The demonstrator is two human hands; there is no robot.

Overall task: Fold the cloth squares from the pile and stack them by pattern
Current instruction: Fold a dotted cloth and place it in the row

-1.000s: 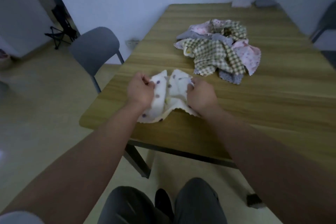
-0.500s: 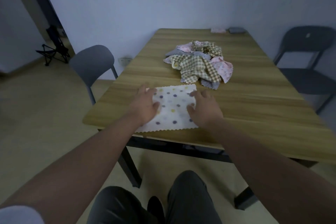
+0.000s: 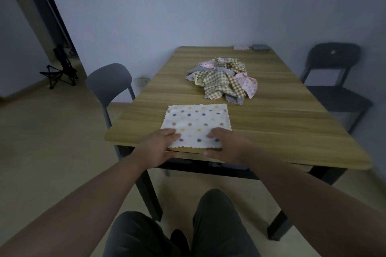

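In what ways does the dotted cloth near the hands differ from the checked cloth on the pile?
The dotted cloth lies flat and spread out; the checked cloth is crumpled. The dotted cloth is white with coloured dots; the checked cloth has yellowish checks. Both have zigzag edges.

Dim, flat light with a cool blue-grey cast fills the room, and no lamp or window shows. The surface (image 3: pixel 271 123) has no glare and only faint, soft shadows, the deepest under its near edge. The pale dotted cloth (image 3: pixel 196 123) reads brightest. Detail is soft and slightly smeared throughout. Wide-angle distortion bows the doorframe (image 3: pixel 52 16), and the picture's corners darken.
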